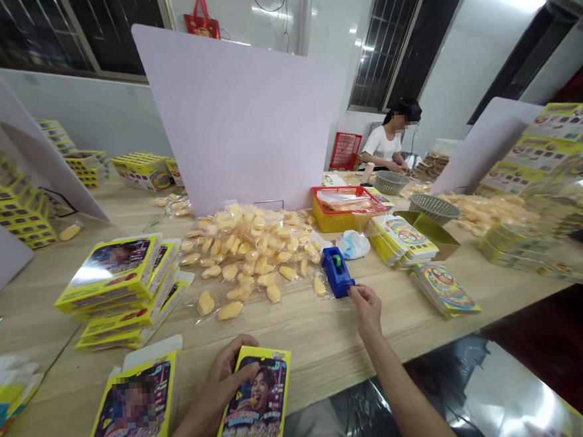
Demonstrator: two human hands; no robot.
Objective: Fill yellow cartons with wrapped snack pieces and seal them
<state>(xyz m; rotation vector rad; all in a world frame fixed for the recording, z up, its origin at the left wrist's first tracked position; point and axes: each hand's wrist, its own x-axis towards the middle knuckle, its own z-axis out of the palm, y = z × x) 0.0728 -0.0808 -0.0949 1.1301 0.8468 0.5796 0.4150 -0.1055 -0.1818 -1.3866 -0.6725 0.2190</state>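
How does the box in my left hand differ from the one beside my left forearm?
Your left hand grips the held box; the forearm-side box lies unheld. The held box shows no open flap; the forearm-side box has a white flap out at top. Both are yellow with dark picture panels.

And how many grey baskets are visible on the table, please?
2. The nearer grey basket stands just behind the open yellow box; the farther grey basket is beyond it, by the seated person. Others may be hidden behind the partitions.
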